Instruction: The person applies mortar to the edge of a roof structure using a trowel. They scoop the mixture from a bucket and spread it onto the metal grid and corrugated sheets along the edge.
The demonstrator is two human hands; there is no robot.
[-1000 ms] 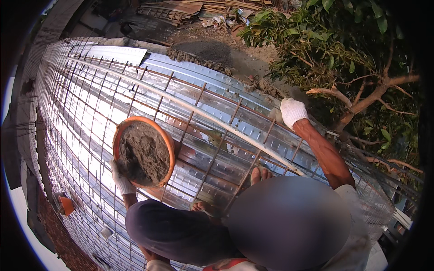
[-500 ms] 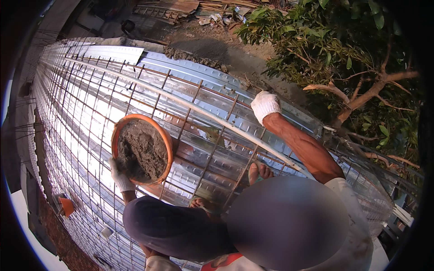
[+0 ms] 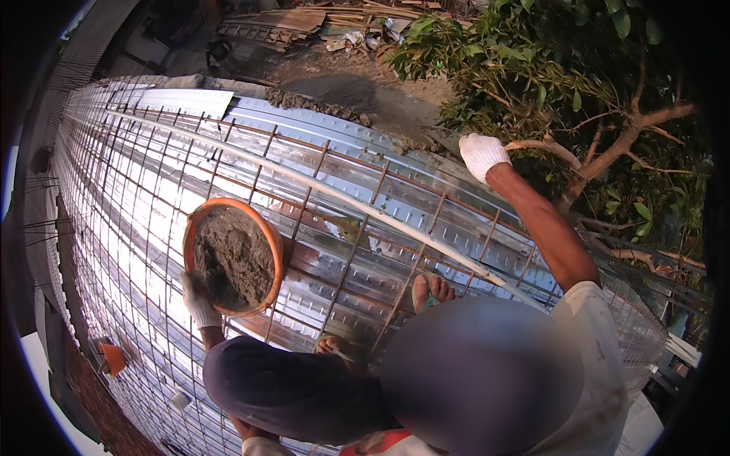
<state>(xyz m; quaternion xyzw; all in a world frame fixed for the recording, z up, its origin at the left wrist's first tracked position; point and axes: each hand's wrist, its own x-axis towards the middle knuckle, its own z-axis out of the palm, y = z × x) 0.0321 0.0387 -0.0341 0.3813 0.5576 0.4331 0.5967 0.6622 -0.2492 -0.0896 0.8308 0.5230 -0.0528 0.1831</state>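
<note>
An orange bucket (image 3: 278,248) full of wet grey concrete (image 3: 234,257) is at the left, in front of my knee. My left hand (image 3: 199,301), in a white knit glove, grips its near-left rim, with the fingertips partly hidden by the bucket and smeared with grey. My right hand (image 3: 484,156), also gloved in white, is stretched far out to the right, beyond the far edge of the metal decking (image 3: 334,285). It is closed in a fist, away from the bucket; whatever it may hold is hidden. My dark-clad knee (image 3: 289,389) is bent in front of me.
A rebar grid (image 3: 348,262) covers the decking, with a long pale pipe (image 3: 365,207) lying across it. A tree branch (image 3: 620,156) reaches in near my right hand. Past the far edge lie a dark gravel heap (image 3: 334,87) and timber planks (image 3: 281,23). A small orange container (image 3: 114,359) sits far left.
My right fist has moved right and farther out, away from the rebar's far edge. My left hand stays on the bucket, which has shifted only slightly in the view.
</note>
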